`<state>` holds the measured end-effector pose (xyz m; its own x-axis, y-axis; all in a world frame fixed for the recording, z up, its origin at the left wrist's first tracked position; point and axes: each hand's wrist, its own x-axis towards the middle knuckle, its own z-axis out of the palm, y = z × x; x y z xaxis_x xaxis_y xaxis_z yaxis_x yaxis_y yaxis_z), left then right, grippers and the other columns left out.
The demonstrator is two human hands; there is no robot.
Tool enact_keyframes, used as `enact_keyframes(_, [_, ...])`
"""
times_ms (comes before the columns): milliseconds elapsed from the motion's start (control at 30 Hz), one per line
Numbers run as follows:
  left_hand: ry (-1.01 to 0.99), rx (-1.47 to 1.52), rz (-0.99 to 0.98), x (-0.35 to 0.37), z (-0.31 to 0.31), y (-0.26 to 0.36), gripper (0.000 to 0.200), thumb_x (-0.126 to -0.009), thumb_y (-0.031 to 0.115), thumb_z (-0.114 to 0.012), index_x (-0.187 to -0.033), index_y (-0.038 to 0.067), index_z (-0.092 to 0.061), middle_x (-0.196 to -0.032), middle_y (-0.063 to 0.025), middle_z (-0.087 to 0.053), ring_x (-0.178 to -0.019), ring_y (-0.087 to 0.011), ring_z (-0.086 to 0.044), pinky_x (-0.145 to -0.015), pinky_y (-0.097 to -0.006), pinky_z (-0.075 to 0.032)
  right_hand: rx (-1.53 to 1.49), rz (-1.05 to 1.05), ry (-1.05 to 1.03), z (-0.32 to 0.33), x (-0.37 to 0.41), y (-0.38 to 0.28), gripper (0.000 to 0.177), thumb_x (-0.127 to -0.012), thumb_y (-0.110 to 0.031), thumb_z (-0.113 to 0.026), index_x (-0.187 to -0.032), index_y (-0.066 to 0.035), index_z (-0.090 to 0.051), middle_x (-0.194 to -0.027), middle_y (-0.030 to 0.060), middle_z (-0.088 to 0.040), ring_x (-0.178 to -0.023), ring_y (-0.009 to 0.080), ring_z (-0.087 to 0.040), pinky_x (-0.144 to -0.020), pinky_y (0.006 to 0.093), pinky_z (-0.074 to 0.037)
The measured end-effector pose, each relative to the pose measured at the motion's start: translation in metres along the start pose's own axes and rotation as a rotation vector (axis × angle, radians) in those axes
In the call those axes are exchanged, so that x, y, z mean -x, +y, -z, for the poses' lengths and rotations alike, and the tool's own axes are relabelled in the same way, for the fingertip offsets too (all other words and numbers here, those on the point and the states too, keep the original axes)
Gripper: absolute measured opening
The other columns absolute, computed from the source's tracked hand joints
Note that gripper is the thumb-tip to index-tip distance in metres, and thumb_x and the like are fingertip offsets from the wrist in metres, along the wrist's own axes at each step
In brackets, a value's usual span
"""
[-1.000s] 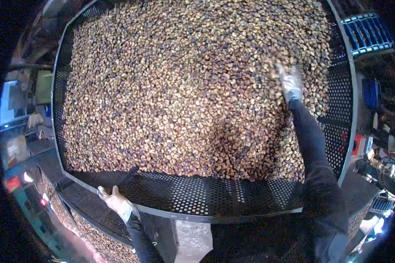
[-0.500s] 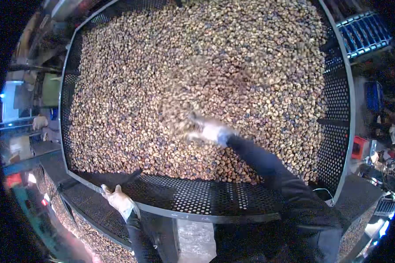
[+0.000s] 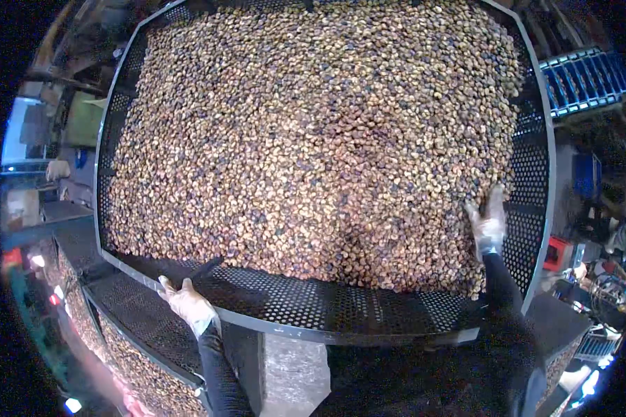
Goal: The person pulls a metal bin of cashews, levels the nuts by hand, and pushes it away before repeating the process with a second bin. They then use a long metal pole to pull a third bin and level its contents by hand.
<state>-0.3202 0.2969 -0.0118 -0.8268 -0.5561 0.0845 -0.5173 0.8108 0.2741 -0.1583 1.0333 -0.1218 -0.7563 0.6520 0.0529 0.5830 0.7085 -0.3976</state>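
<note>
Gloved right hand (image 3: 488, 221), open flat and holding nothing, rests on the right edge of dried fruit (image 3: 306, 139) spreading leftward across a perforated tray (image 3: 313, 306); the left hand (image 3: 188, 304), farther off, lies open on the front rim.

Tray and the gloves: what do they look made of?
Tray: likely metal. It is a dark painted or coated sheet punched with regular round holes, and its thin paler edge catches the light.
Gloves on the left hand and right hand: thin whitish disposable film, probably latex or plastic, slightly see-through and wrinkled at the wrist. Exact type unclear.
</note>
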Motion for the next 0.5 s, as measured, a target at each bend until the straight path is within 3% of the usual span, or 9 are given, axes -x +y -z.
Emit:
enact_keyframes(33, [0.032, 0.074, 0.017, -0.001, -0.002, 0.001, 0.052, -0.104, 0.010, -0.066, -0.153, -0.006, -0.058, -0.170, -0.0220, -0.046, -0.164, -0.0412, -0.026, -0.134, -0.0425, -0.025, 0.027, -0.125, 0.020, -0.026, 0.001, -0.003, 0.093, -0.098, -0.043, -0.080, -0.172, -0.010, -0.034, -0.176, 0.0230, -0.035, -0.165, 0.0363, -0.030, -0.137, 0.0426, -0.022])
enact_keyframes(100, [0.054, 0.131, 0.043, -0.002, -0.005, -0.006, 0.054, -0.103, 0.009, -0.067, -0.154, -0.006, -0.056, -0.170, -0.0224, -0.047, -0.164, -0.0401, -0.027, -0.134, -0.0418, -0.024, -0.095, -0.263, 0.009, -0.073, 0.002, -0.015, 0.082, -0.100, -0.041, -0.079, -0.167, -0.010, -0.043, -0.172, 0.0246, -0.039, -0.156, 0.0340, -0.043, -0.129, 0.0445, -0.034])
enact_keyframes(167, [-0.011, -0.053, -0.036, -0.006, -0.006, -0.018, 0.056, -0.103, 0.008, -0.067, -0.155, -0.007, -0.055, -0.169, -0.0227, -0.048, -0.164, -0.0383, -0.028, -0.134, -0.0410, -0.022, -0.331, -0.344, -0.052, -0.118, -0.004, -0.045, 0.072, -0.101, -0.038, -0.079, -0.161, -0.010, -0.051, -0.168, 0.0261, -0.043, -0.146, 0.0316, -0.056, -0.121, 0.0465, -0.046])
enact_keyframes(233, [-0.030, -0.139, -0.088, -0.006, -0.005, -0.023, 0.058, -0.102, 0.007, -0.068, -0.156, -0.008, -0.053, -0.169, -0.0228, -0.048, -0.164, -0.0379, -0.028, -0.135, -0.0411, -0.021, -0.579, -0.519, -0.156, -0.122, -0.011, -0.142, 0.057, -0.100, -0.028, -0.082, -0.149, -0.007, -0.061, -0.141, 0.0233, -0.067, -0.118, 0.0271, -0.074, -0.096, 0.0389, -0.064])
enact_keyframes(267, [-0.025, -0.157, -0.119, -0.005, -0.003, -0.019, 0.059, -0.102, 0.007, -0.068, -0.156, -0.009, -0.053, -0.168, -0.0228, -0.049, -0.164, -0.0380, -0.029, -0.135, -0.0414, -0.020, -0.577, -0.416, -0.234, -0.130, -0.014, -0.175, 0.050, -0.099, -0.024, -0.083, -0.142, -0.004, -0.066, -0.123, 0.0191, -0.077, -0.104, 0.0248, -0.079, -0.083, 0.0341, -0.068])
enact_keyframes(333, [0.024, -0.020, -0.037, 0.002, 0.001, 0.009, 0.053, -0.102, 0.008, -0.068, -0.151, -0.009, -0.058, -0.168, -0.0231, -0.050, -0.164, -0.0394, -0.027, -0.135, -0.0424, -0.020, -1.019, -0.584, -0.249, -0.174, -0.010, -0.232, 0.038, -0.100, -0.022, -0.084, -0.130, -0.003, -0.071, -0.098, 0.0098, -0.078, -0.095, 0.0211, -0.079, -0.078, 0.0345, -0.066])
enact_keyframes(400, [0.023, 0.036, -0.023, 0.003, 0.002, 0.006, 0.041, -0.102, 0.009, -0.068, -0.139, -0.008, -0.068, -0.167, -0.0229, -0.051, -0.164, -0.0407, -0.027, -0.136, -0.0419, -0.020, -0.885, -0.546, -0.653, -0.216, -0.014, -0.260, 0.050, -0.100, -0.035, -0.084, -0.137, -0.005, -0.069, -0.107, 0.0121, -0.080, -0.097, 0.0232, -0.079, -0.085, 0.0381, -0.065])
enact_keyframes(467, [0.011, 0.012, -0.063, 0.002, 0.001, 0.001, 0.033, -0.102, 0.008, -0.068, -0.132, -0.007, -0.072, -0.166, -0.0234, -0.050, -0.162, -0.0416, -0.030, -0.135, -0.0415, -0.024, -0.819, -0.142, -0.628, -0.260, -0.008, -0.285, 0.067, -0.098, -0.051, -0.083, -0.146, -0.008, -0.065, -0.119, 0.0140, -0.080, -0.106, 0.0281, -0.078, -0.097, 0.0390, -0.063])
enact_keyframes(500, [0.006, 0.000, -0.084, 0.002, 0.000, -0.001, 0.030, -0.102, 0.008, -0.068, -0.128, -0.007, -0.074, -0.166, -0.0237, -0.050, -0.161, -0.0420, -0.031, -0.134, -0.0413, -0.025, -0.772, -0.038, -0.712, -0.250, -0.004, -0.308, 0.076, -0.097, -0.057, -0.081, -0.152, -0.009, -0.061, -0.131, 0.0152, -0.076, -0.115, 0.0304, -0.075, -0.104, 0.0388, -0.060])
